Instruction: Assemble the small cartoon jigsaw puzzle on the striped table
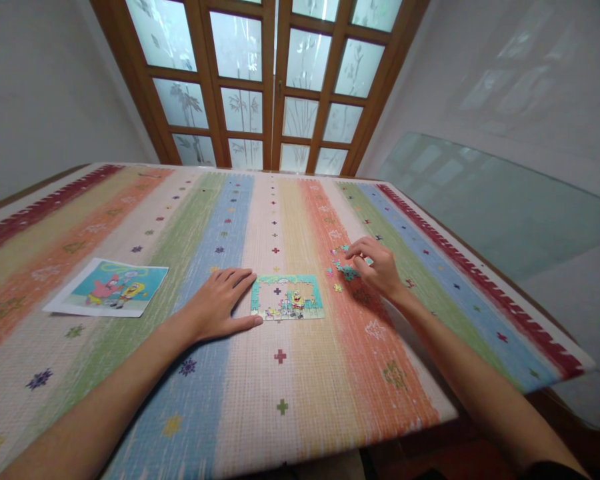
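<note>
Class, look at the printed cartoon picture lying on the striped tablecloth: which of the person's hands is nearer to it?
Left. The left hand rests flat between the printed picture and the part-built puzzle; the right hand is beyond the puzzle, over the loose pieces.

Soft, even daylight comes through the frosted glass panes of the brown wooden door [275,80] at the far end, brightest in the upper panes. The striped, pastel woven tablecloth [280,400] is evenly lit, with only faint shadows under the forearms. The leaning sheet of greenish glass [505,207] at the right carries a pale reflection of the panes. Wide-angle distortion bows the door frame and table edges. The small puzzle print is too fine to read.
</note>
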`<action>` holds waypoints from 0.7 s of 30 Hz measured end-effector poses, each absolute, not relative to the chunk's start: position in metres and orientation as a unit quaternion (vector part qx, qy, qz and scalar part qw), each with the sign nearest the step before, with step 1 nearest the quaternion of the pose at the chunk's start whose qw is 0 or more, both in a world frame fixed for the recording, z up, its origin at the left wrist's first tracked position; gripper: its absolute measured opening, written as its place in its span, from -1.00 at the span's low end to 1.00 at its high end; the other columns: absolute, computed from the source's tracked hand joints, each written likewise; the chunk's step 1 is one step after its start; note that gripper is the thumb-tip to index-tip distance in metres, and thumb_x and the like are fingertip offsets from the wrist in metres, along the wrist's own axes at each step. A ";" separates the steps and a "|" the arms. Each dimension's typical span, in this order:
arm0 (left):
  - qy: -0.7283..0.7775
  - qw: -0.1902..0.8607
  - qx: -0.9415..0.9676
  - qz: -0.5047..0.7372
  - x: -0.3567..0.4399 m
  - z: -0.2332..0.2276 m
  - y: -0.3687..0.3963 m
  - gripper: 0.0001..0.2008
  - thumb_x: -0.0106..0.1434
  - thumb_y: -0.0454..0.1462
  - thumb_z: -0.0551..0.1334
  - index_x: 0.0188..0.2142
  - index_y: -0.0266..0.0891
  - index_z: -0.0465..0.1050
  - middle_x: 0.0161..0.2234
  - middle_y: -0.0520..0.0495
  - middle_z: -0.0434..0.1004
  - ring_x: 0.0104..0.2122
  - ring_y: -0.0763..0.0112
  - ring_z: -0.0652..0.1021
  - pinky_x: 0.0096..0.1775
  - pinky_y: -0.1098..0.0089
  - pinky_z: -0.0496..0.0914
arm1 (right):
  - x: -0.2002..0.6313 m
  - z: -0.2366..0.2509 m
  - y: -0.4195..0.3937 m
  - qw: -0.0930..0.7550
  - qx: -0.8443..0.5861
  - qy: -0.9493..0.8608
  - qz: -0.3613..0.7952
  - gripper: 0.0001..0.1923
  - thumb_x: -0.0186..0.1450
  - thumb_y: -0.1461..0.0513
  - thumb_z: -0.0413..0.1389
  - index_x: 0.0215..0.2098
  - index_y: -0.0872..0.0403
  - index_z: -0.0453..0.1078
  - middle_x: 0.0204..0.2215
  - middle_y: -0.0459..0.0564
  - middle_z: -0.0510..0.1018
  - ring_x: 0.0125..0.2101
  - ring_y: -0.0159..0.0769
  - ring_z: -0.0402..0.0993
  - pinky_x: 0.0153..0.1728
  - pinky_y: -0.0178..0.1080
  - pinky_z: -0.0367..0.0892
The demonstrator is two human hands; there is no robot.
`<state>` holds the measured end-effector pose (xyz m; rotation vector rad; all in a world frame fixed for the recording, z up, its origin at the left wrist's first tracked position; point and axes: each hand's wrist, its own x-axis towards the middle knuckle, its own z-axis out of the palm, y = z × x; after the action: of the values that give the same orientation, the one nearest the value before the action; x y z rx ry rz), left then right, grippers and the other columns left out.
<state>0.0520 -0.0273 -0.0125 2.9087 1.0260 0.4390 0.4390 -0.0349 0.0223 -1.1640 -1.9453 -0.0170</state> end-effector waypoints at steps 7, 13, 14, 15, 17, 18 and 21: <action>0.326 0.016 0.932 0.160 0.050 -0.015 -0.027 -0.20 0.33 0.29 0.10 0.31 -0.21 0.26 0.24 -0.34 0.39 0.15 -0.16 0.43 0.19 -0.19 0.26 | 0.472 0.010 -0.034 0.459 -0.565 -0.684 -0.048 -0.73 0.27 0.33 -0.03 -0.52 -0.05 0.38 -0.48 -0.03 0.56 -0.37 -0.13 0.47 -0.14 0.03 0.35; 0.322 0.011 0.934 0.156 0.049 -0.016 -0.026 -0.19 0.33 0.28 0.13 0.33 -0.21 0.24 0.25 -0.34 0.39 0.15 -0.19 0.44 0.18 -0.21 0.27 | 0.485 0.008 -0.038 0.427 -0.573 -0.698 -0.053 -0.79 0.23 0.32 0.02 -0.47 -0.01 0.46 -0.43 0.03 0.56 -0.37 -0.13 0.44 -0.23 -0.03 0.35; 0.320 0.011 0.934 0.155 0.048 -0.016 -0.026 -0.20 0.33 0.27 0.13 0.33 -0.21 0.24 0.25 -0.34 0.39 0.15 -0.19 0.44 0.18 -0.21 0.27 | 0.487 0.009 -0.038 0.412 -0.565 -0.714 -0.043 -0.80 0.23 0.31 0.05 -0.45 0.00 0.48 -0.41 0.03 0.56 -0.35 -0.13 0.44 -0.23 -0.04 0.35; 0.319 0.009 0.935 0.154 0.048 -0.016 -0.026 -0.20 0.34 0.27 0.12 0.33 -0.21 0.24 0.25 -0.34 0.39 0.15 -0.18 0.44 0.18 -0.21 0.27 | 0.489 0.010 -0.038 0.393 -0.556 -0.732 -0.032 -0.82 0.23 0.30 0.07 -0.43 0.00 0.50 -0.39 0.04 0.56 -0.33 -0.12 0.44 -0.22 -0.04 0.35; 0.320 0.007 0.935 0.152 0.048 -0.016 -0.026 -0.19 0.34 0.28 0.12 0.33 -0.21 0.24 0.25 -0.34 0.39 0.14 -0.17 0.44 0.18 -0.19 0.27 | 0.491 0.010 -0.038 0.348 -0.538 -0.768 -0.010 -0.86 0.25 0.27 0.12 -0.41 0.01 0.54 -0.37 0.05 0.55 -0.29 -0.11 0.45 -0.19 -0.03 0.35; 0.320 0.006 0.935 0.151 0.048 -0.016 -0.026 -0.19 0.33 0.28 0.12 0.33 -0.21 0.24 0.24 -0.34 0.39 0.15 -0.17 0.44 0.19 -0.18 0.27 | 0.491 0.010 -0.039 0.324 -0.533 -0.782 -0.001 -0.87 0.26 0.25 0.15 -0.40 0.01 0.55 -0.36 0.05 0.54 -0.28 -0.11 0.45 -0.18 -0.03 0.35; 0.320 0.004 0.935 0.150 0.047 -0.015 -0.026 -0.19 0.33 0.29 0.12 0.33 -0.22 0.25 0.25 -0.34 0.39 0.15 -0.16 0.43 0.19 -0.15 0.27 | 0.489 0.008 -0.039 0.275 -0.522 -0.807 0.026 -0.90 0.29 0.20 0.21 -0.35 -0.01 0.57 -0.34 0.04 0.53 -0.28 -0.13 0.45 -0.19 -0.05 0.36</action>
<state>0.0475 -0.0261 -0.0154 2.9319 1.0041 0.4687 0.4888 -0.0391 0.0076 -1.4045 -2.1686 0.0698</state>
